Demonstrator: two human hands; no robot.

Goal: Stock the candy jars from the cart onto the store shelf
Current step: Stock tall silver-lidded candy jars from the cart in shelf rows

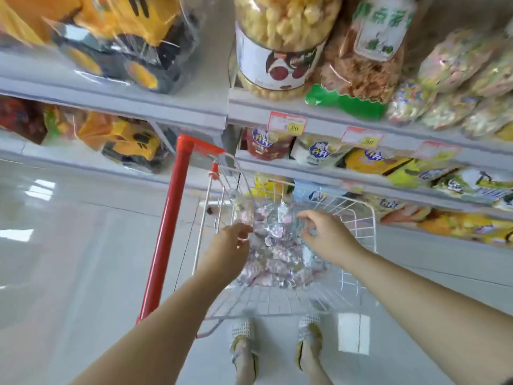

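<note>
Both the left hand [230, 243] and right hand [326, 237] curl fingers round a clear candy-filled jar [277, 254] in a white wire cart [370, 218] on glossy pale tiles [83, 245] beside grey shelves [166, 108].

The candy jar [274, 254] is clear, its sweets lilac, pink and white (silvery glints too). The cart [373, 226] pairs white wire with a red post; the toy trucks [125, 37] are yellow and black, the price tags [287, 122] red-and-white.

Glossy clear-plastic candy jar [273, 245] — white wire cart [358, 234], glossy floor [83, 245]
</note>
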